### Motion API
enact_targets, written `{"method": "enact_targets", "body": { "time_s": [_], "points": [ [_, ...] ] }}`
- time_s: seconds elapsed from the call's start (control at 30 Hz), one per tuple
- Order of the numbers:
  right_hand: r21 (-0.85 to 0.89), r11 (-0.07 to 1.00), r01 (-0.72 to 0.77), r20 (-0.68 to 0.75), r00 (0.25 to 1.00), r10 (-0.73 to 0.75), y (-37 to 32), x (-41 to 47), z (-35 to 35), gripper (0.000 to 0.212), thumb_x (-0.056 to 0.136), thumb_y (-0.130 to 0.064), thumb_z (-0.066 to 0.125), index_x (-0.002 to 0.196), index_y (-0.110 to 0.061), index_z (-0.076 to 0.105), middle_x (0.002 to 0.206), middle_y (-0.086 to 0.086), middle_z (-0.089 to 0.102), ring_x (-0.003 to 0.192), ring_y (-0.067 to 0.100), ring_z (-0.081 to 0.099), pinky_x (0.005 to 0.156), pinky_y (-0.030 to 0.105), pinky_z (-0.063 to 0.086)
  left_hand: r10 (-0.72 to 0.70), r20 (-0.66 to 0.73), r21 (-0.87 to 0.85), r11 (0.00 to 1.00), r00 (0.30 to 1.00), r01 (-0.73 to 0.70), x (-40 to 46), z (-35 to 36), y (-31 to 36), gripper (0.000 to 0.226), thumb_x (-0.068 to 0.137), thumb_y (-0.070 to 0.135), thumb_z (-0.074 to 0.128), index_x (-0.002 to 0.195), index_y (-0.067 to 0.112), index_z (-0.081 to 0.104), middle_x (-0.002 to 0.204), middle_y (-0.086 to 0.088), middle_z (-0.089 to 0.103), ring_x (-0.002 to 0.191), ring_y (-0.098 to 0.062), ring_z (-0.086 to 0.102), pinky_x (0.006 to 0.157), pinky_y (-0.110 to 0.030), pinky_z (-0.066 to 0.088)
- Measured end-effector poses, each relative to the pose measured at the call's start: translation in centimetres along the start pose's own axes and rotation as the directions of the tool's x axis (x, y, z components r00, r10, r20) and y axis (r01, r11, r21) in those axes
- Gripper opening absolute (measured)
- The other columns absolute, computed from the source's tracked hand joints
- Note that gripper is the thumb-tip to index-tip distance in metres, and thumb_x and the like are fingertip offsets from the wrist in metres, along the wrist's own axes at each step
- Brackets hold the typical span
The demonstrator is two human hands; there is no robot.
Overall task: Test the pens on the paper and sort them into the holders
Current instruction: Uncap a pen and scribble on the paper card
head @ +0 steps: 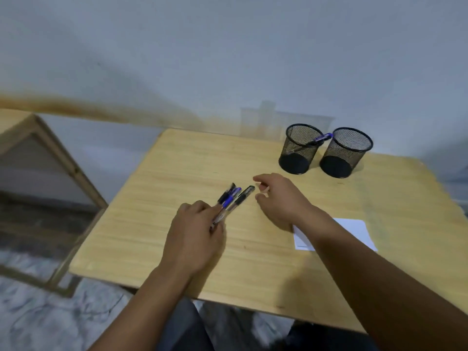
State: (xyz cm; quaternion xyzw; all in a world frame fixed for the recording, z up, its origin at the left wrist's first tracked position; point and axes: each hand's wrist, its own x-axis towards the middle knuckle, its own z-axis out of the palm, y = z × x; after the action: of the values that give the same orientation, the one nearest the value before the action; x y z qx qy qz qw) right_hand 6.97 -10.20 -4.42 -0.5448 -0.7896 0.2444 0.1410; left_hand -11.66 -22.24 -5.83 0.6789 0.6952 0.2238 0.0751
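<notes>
Perhaps three capped pens (231, 198) fanned; one pen (319, 139) in left holder (298, 153)

Both forearms are bare, without sleeves; the left hand (195, 229) and right hand (281, 198) wear nothing. Dark grey trousers (184, 328) cover the lap.

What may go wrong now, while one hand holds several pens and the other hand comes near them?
1. The left hand grips the bunch of pens only at one end; pulling one out with the right hand may loosen the others.
2. The right forearm lies over the paper and may shift it.
3. The holders stand close together, so a pen may land in the wrong one.
</notes>
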Motion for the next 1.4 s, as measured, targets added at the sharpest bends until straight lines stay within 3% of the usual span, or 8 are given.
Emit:
{"method": "enact_targets", "body": {
  "time_s": [0.2, 0.37, 0.53, 0.67, 0.8, 1.13, 1.23, 1.4],
  "points": [
    [-0.134, 0.991, -0.007, -0.014, 1.0, 0.005, -0.1, 1.3, 1.8, 0.028, 0.093, -0.036, 0.057, 0.12, -0.029, 0.061, 0.11, -0.002, 0.053, 0.107, 0.022, 0.049, 0.087, 0.04, 0.048, 0.021, -0.071, 0.017, 1.0, 0.997, -0.02, 0.5, 1.0, -0.8, 0.019, 0.084, 0.028, 0.063, 0.099, 0.027, 0.075, 0.086, 0.007, 0.06, 0.081, -0.018, 0.042, 0.067, -0.03, 0.041],
    [0.191, 0.981, -0.023, 0.0, 1.0, 0.024, 0.3, -0.5, -0.8, 0.008, 0.087, -0.028, 0.069, 0.093, -0.029, 0.064, 0.088, -0.008, 0.064, 0.076, 0.009, 0.058, 0.062, 0.023, 0.043, 0.025, -0.141, 0.023, 0.999, 0.99, -0.022, 0.5, 1.2, -0.8, 0.019, 0.083, 0.031, 0.061, 0.094, 0.026, 0.075, 0.087, 0.007, 0.067, 0.084, -0.021, 0.05, 0.068, -0.034, 0.044],
    [0.773, 0.623, -0.115, 0.083, 0.993, 0.08, -0.2, -4.1, -3.7, 0.008, 0.091, -0.012, 0.066, 0.098, -0.012, 0.065, 0.095, 0.011, 0.074, 0.084, 0.014, 0.067, 0.078, 0.03, 0.053, 0.001, -0.209, -0.118, 0.993, 0.978, -0.027, 0.2, 1.7, 1.6, 0.018, 0.087, 0.039, 0.055, 0.091, 0.032, 0.071, 0.09, 0.018, 0.07, 0.091, -0.014, 0.053, 0.075, -0.032, 0.039],
    [0.901, 0.425, -0.086, 0.003, 0.982, 0.191, 0.0, -6.2, -4.0, 0.012, 0.093, -0.006, 0.062, 0.103, -0.01, 0.063, 0.095, 0.011, 0.074, 0.084, 0.014, 0.071, 0.083, 0.03, 0.056, 0.008, -0.211, -0.283, 0.957, 0.977, -0.069, -0.1, 2.7, 4.8, 0.008, 0.083, 0.034, 0.066, 0.087, 0.031, 0.073, 0.086, 0.021, 0.07, 0.091, -0.008, 0.054, 0.083, -0.031, 0.042],
    [0.937, 0.349, 0.014, -0.111, 0.96, 0.257, 0.4, -8.1, -4.3, 0.016, 0.091, 0.001, 0.061, 0.104, -0.009, 0.064, 0.095, 0.016, 0.069, 0.085, 0.023, 0.072, 0.08, 0.033, 0.058, -0.038, -0.163, -0.474, 0.88, 0.986, -0.044, -0.6, 3.0, 8.2, 0.006, 0.081, 0.03, 0.073, 0.086, 0.034, 0.074, 0.082, 0.03, 0.066, 0.095, 0.002, 0.053, 0.082, -0.014, 0.039],
    [0.884, 0.466, 0.032, -0.18, 0.944, 0.277, 1.4, -11.6, -5.1, 0.02, 0.095, -0.005, 0.057, 0.099, -0.015, 0.074, 0.076, 0.004, 0.066, 0.064, 0.015, 0.056, 0.058, 0.024, 0.052, -0.142, 0.035, -0.758, 0.641, 0.989, 0.119, 1.8, 0.8, 12.7, 0.012, 0.086, 0.036, 0.07, 0.098, 0.034, 0.073, 0.089, 0.026, 0.07, 0.084, 0.003, 0.06, 0.067, -0.006, 0.042],
    [0.834, 0.551, 0.012, -0.193, 0.943, 0.272, 1.6, -12.4, -4.5, 0.015, 0.096, -0.009, 0.058, 0.095, -0.01, 0.072, 0.069, -0.003, 0.069, 0.051, 0.012, 0.049, 0.053, 0.024, 0.043, -0.151, 0.106, -0.835, 0.523, 0.983, 0.171, 2.8, 0.2, 13.3, 0.008, 0.088, 0.032, 0.069, 0.093, 0.032, 0.075, 0.092, 0.021, 0.073, 0.092, -0.003, 0.065, 0.076, -0.013, 0.048],
    [0.87, 0.494, -0.001, -0.17, 0.939, 0.3, 1.7, -13.1, -4.1, 0.013, 0.096, -0.009, 0.059, 0.085, -0.003, 0.065, 0.074, 0.006, 0.073, 0.048, 0.011, 0.043, 0.045, 0.019, 0.036, -0.137, 0.202, -0.848, 0.472, 0.97, 0.243, 3.0, 0.5, 13.5, 0.005, 0.088, 0.025, 0.071, 0.089, 0.026, 0.076, 0.09, 0.015, 0.075, 0.093, -0.005, 0.069, 0.082, -0.022, 0.048]
  ]
}}
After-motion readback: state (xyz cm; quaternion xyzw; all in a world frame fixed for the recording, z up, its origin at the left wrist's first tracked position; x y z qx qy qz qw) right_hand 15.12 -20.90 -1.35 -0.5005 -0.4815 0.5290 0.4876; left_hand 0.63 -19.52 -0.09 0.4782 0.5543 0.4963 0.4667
